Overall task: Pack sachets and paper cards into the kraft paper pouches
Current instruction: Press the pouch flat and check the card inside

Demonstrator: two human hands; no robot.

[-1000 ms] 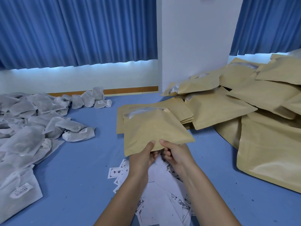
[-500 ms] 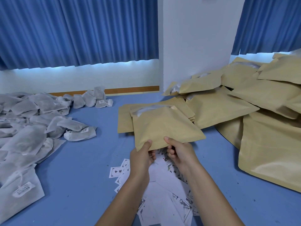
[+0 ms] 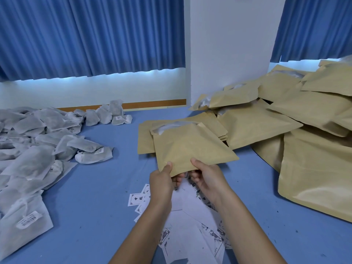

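While the left hand (image 3: pixel 162 181) and right hand (image 3: pixel 208 178) are pinching its near edge, a kraft paper pouch (image 3: pixel 190 147) is hanging above the blue surface's (image 3: pixel 95 187) middle.
A white sachet (image 3: pixel 167 128) is showing at its far mouth; paper cards (image 3: pixel 192 218) are lying beneath by the near edge, loose sachets (image 3: pixel 38 149) along the left edge.

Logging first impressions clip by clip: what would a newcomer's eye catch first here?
The left grip and right grip pinch the near edge of a kraft pouch mid-frame, a white sachet showing in its open far end. A heap of pouches fills the right, grey sachets sprawl on the left, and paper cards lie nearest the camera.
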